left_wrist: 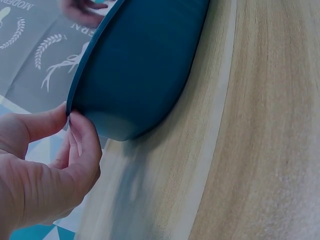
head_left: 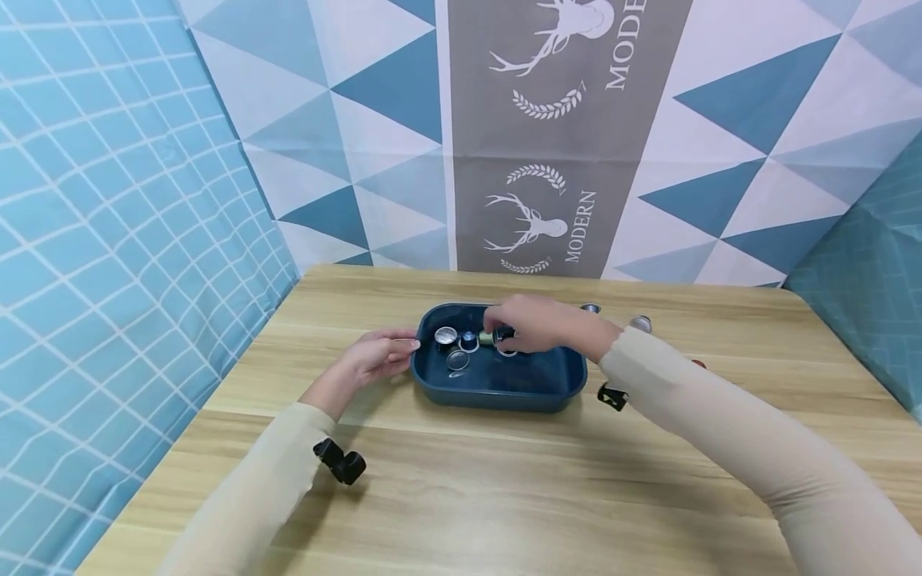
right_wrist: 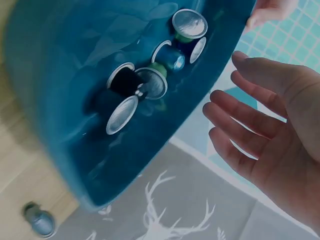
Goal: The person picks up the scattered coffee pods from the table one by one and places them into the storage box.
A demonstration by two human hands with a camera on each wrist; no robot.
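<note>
Pinching grip on the left: left hand [left_wrist: 40,165] had thumb and forefinger on the rim at the left end of the blue tray [head_left: 547,392], steadying it on the tabletop [head_left: 461,496]. Tray sat mid-tabletop, just in front of the patterned backdrop [head_left: 540,160]. Inside, toward its left half, a cluster of coffee capsules [right_wrist: 150,80] lay touching one another, foil faces showing, some on their sides. Right hand [right_wrist: 270,120] hovered over the tray with fingers spread and relaxed, grip wide, holding nothing that the wrist view showed. Further right, a few loose capsules [head_left: 639,323] stood on the tabletop behind the tray, apart from it. Judged partway: several capsules were in the tray, at least two or three outside it.
</note>
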